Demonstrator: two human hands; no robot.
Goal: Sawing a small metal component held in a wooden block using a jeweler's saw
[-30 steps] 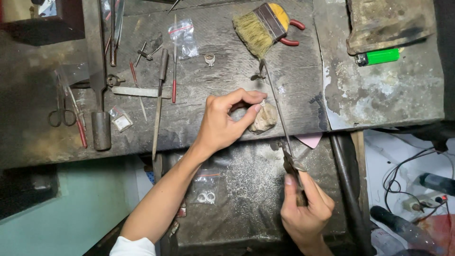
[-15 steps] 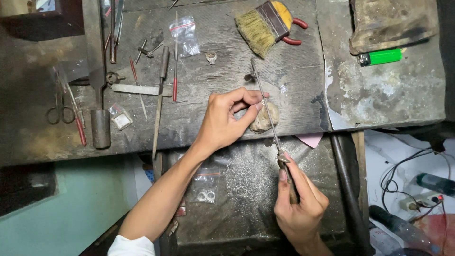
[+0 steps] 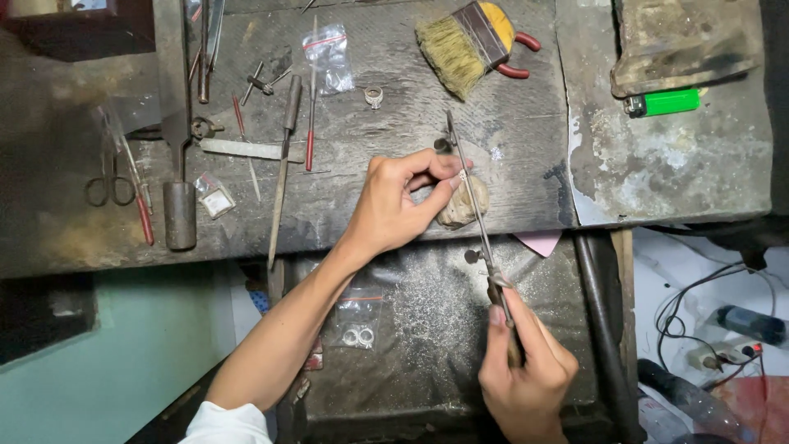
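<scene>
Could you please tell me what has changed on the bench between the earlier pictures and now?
The right hand has slid the long file leftward, so its shaft now crosses the small piece pinched in the left hand. Nothing was picked up or let go. The brush, lighter and scissors lie as before.

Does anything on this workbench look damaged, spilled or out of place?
The benchtop is worn: its surface has flaked off in pale patches near the green lighter. Tools lie scattered, but nothing looks spilled. The left hand pinches a small piece against the bench peg while the right hand holds a file.
</scene>
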